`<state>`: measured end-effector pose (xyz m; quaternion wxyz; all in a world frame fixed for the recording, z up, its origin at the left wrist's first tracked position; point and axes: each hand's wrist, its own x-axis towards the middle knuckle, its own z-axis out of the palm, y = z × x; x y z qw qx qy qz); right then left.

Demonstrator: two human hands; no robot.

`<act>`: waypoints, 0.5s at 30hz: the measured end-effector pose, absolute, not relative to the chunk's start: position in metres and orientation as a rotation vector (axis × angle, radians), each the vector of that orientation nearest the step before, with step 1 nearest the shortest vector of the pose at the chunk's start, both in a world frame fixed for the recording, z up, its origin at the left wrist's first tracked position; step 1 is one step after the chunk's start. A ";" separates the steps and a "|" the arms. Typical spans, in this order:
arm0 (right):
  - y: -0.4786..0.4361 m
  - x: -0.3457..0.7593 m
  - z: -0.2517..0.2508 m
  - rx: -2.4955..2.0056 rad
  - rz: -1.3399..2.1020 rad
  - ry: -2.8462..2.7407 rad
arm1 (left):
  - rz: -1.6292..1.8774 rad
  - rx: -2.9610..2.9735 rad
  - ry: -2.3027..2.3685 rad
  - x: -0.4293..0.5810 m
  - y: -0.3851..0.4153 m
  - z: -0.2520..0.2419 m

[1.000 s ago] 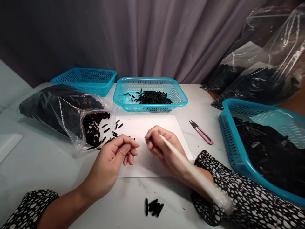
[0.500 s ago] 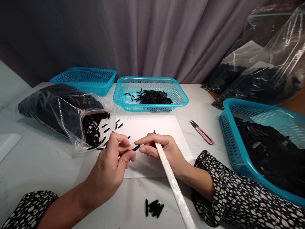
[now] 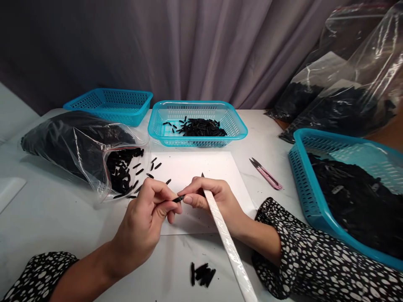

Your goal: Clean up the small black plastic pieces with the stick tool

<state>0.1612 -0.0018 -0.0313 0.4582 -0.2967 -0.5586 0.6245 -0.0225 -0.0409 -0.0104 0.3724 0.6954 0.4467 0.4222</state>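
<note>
Black piece (image 3: 179, 199): small and slim, held just above the sheet between both hands.

- Counter (image 3: 56, 218): white, carries everything.
- Right basket (image 3: 302, 184): blue, heaped with black stock.
- Bag (image 3: 72, 142): clear, on its side, mouth toward the sheet, strays spilled at the mouth.
- Middle basket (image 3: 242, 134): blue, behind the sheet, a thin layer of pieces inside.
- Sheet (image 3: 201, 165): white paper, flat under the hands.
- Left hand (image 3: 147, 214): thumb and forefinger pinched on the piece's left end.
- Right hand (image 3: 217, 199): clasped round the tool, forefinger tip against the piece's right end.
- Tool (image 3: 226, 243): long white stick, dark point up past the knuckles.
- Pile (image 3: 201, 274): a few pieces near the front edge, between the forearms.

Risk, as judged: the piece is held by fingertips only. A slip would likely drop it among the strays, where it could not be told apart. The tool's tail passes just beside the pile, so a wrist turn might scatter it.
</note>
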 end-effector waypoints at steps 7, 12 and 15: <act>-0.006 0.159 -0.033 -0.802 1.652 -1.237 | 0.932 2.118 1.461 -0.041 -0.011 -0.006; -0.009 0.159 -0.033 -0.787 1.736 -1.207 | 0.712 2.433 1.480 -0.051 0.007 -0.015; -0.010 0.158 -0.028 -0.776 1.784 -1.120 | 0.672 2.471 1.491 -0.050 0.007 -0.022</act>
